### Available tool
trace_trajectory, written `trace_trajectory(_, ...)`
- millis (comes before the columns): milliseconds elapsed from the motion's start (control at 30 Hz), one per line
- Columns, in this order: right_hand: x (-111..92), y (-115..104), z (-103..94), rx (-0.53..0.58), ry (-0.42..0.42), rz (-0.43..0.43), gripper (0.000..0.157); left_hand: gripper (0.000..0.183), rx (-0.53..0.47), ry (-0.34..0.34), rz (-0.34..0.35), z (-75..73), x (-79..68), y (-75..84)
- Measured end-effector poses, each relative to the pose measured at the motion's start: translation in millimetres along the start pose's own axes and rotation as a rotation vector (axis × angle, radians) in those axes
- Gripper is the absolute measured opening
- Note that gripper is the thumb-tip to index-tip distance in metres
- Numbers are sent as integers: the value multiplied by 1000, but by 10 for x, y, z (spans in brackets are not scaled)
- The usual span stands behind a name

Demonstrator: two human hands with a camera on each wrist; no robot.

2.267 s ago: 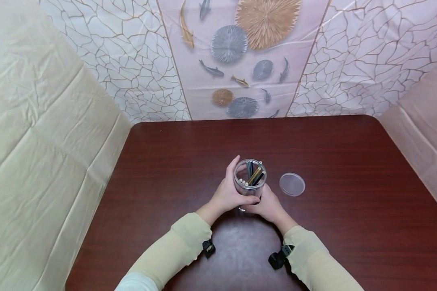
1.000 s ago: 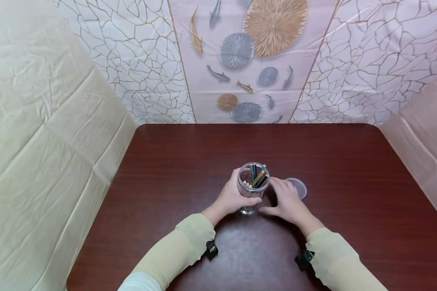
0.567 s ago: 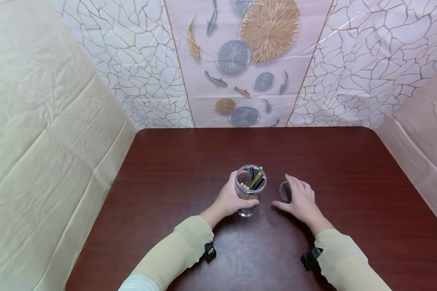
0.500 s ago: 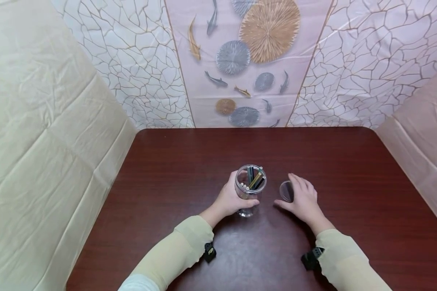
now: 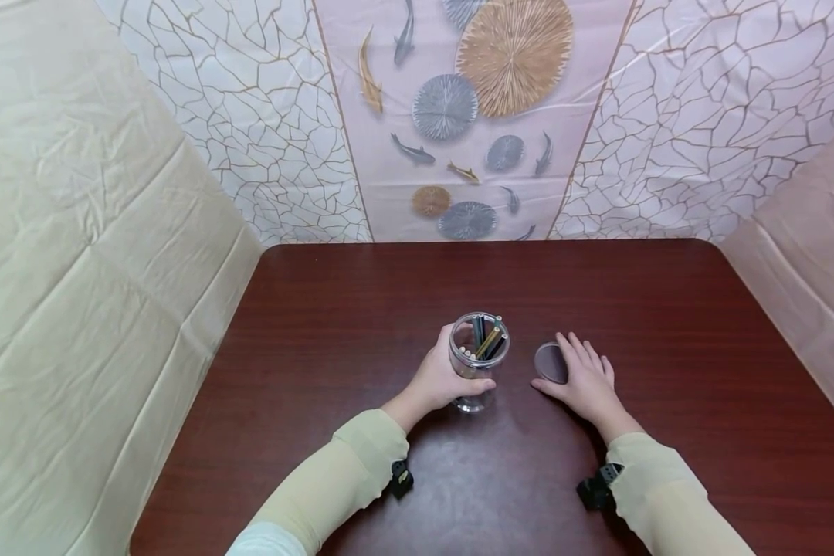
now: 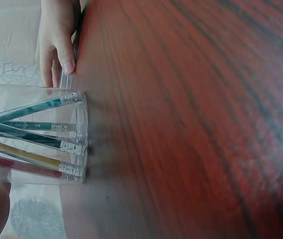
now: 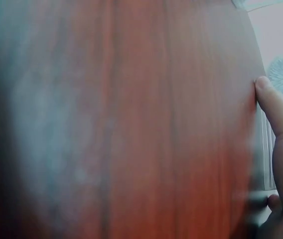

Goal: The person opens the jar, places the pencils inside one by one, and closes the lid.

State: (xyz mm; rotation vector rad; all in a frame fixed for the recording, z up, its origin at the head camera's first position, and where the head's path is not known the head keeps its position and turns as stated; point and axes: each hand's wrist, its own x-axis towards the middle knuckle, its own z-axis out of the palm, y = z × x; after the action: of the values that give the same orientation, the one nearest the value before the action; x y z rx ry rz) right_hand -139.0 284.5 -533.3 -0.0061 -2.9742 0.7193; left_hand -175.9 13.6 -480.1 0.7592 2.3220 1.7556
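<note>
In the head view, my left hand grips a clear jar from its left side, thumb across the near side. Several pencils stand inside it, leaning at different angles. The left wrist view shows their metal ferrule ends at the jar's base. To the right, a round clear lid lies on the table, partly covered by my right hand. That hand's fingers are spread, its thumb beside the lid's near edge. The right wrist view shows the thumb beside the lid's edge.
A dark red-brown wooden table lies under both hands. Behind it hangs a patterned cloth, and pale cloth walls flank the sides. Each forearm wears a small black camera.
My right hand has left the jar and moved right to the lid, its fingers spreading over it. My left hand keeps hold of the jar, almost unmoved.
</note>
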Motion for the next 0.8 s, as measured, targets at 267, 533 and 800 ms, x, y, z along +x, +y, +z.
trace_trajectory(267,-13,-16,20,2,51,-19,90,86,-20,-4,7,-7,1,-10)
trace_trajectory(533,-20,-48,-5,5,83,6,93,85,-19,-13,3,-4,6,-7)
trace_trajectory(800,6,-91,-48,44,69,4,91,85,-9,-9,3,-17,11,0)
